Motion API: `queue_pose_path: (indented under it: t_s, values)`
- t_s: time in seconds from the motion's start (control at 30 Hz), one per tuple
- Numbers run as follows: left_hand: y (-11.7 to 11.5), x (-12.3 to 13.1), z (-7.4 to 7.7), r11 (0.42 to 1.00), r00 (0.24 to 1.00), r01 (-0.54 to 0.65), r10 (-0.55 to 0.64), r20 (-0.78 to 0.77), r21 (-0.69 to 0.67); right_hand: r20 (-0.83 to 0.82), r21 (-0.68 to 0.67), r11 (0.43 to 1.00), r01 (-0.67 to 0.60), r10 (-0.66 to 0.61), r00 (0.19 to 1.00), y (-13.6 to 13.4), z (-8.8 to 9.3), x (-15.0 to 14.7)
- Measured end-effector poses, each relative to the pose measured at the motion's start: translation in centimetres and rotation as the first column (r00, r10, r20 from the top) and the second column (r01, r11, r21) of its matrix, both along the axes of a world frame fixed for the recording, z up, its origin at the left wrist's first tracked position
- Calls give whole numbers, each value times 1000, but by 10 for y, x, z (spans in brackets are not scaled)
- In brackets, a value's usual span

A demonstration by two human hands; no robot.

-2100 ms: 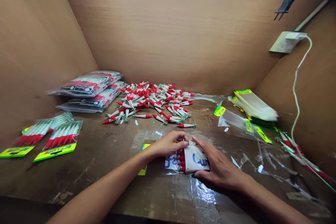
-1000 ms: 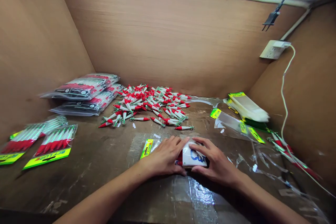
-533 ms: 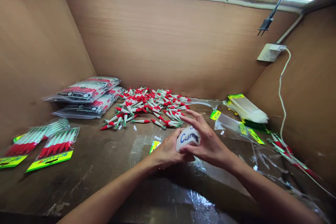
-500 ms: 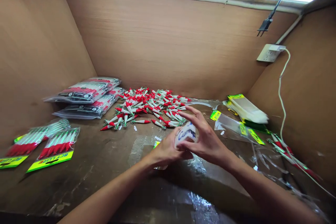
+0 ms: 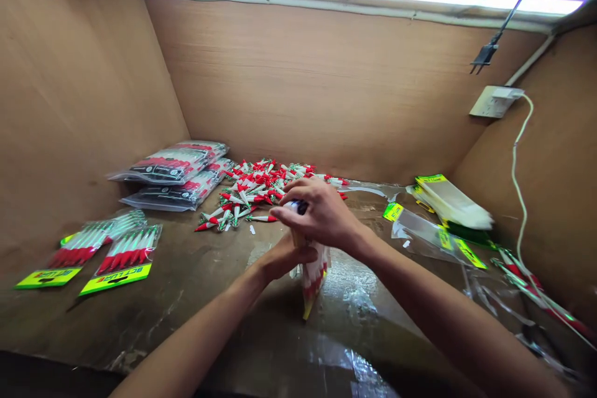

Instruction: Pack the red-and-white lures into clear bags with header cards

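My left hand (image 5: 284, 258) is closed around a clear pack of red-and-white fishing lures (image 5: 313, 280). The pack hangs edge-on, its yellow card end pointing down at the tabletop. Above it, my right hand (image 5: 319, 211) curls its fingers and thumb over a small white object with dark blue marks (image 5: 298, 206), at the pack's upper end. Most of that object is hidden by the fingers, so its kind does not show. A pile of loose red-and-white lures (image 5: 256, 183) lies just behind both hands.
Two filled lure packs (image 5: 125, 255) lie at left, in front of stacked bulk bags (image 5: 186, 165). At right are stacked clear card-topped sleeves (image 5: 452, 199), single sleeves (image 5: 420, 230), loose lures (image 5: 527, 277) and a white cable (image 5: 515, 180).
My right hand has moved left and up over the top of the white object, covering its handwriting. The lure pack now shows below my left hand. The whole view has shifted slightly.
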State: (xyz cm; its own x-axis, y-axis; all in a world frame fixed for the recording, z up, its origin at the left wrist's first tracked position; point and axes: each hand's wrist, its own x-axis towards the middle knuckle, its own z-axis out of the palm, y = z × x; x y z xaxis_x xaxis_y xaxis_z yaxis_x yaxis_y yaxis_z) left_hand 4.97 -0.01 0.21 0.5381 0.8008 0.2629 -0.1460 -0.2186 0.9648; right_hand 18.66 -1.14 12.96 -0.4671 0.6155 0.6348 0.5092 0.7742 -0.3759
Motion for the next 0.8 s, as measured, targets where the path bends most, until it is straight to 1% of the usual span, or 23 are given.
queue_pose_path:
  t_s: [0.07,0.17,0.23,0.27,0.33,0.37,0.4,0.47,0.5,0.53,0.57,0.6,0.63,0.67,0.7,0.73,0.77,0.8]
  values:
    - [-1,5,-1,994,995,94,-90,52,-64,-54,-1,999,41,-41,998,3,4,3]
    - [-5,15,0,967,972,214,-197,129,-136,-215,35,994,102,-92,972,5,15,18]
    - [-8,21,2,954,957,259,-231,176,-152,-345,72,984,164,-130,930,7,21,39]
    - [-9,22,4,948,946,277,-241,215,-158,-404,82,973,218,-167,899,9,22,53]
    - [-9,24,7,932,914,313,-244,323,-184,-472,51,936,348,-285,835,15,16,89]
    - [-9,25,9,920,893,333,-236,383,-209,-455,-3,910,414,-369,810,19,9,110]
    - [-10,25,12,904,871,352,-222,439,-241,-390,-72,886,457,-447,805,22,-2,130]
    - [-11,25,16,874,836,379,-183,517,-304,-156,-216,825,522,-557,816,26,-30,164]
    - [-12,25,18,862,824,385,-160,544,-329,-56,-240,784,573,-600,798,26,-46,176]
    - [-13,25,20,853,811,389,-137,569,-348,-13,-201,755,625,-640,769,24,-61,183]
    - [-14,25,22,846,797,391,-115,593,-362,-22,-139,744,653,-662,749,19,-75,185]
    - [-16,25,24,839,784,393,-93,614,-375,-63,-109,751,651,-659,750,12,-87,182]
    - [-17,26,25,833,772,396,-74,632,-386,-100,-138,792,595,-609,787,3,-97,174]
    - [-19,27,26,827,761,399,-59,647,-395,-121,-233,849,474,-509,852,-7,-105,162]
    - [-20,28,27,824,752,401,-47,657,-401,-130,-391,874,288,-362,923,-18,-111,147]
    - [-20,29,27,823,749,399,-39,661,-404,-165,-555,829,72,-194,967,-28,-116,132]
    - [-21,30,27,825,751,395,-36,659,-405,-225,-674,730,-117,-52,973,-36,-120,117]
    - [-20,31,26,829,757,388,-38,652,-403,-296,-747,616,-252,32,955,-43,-124,104]
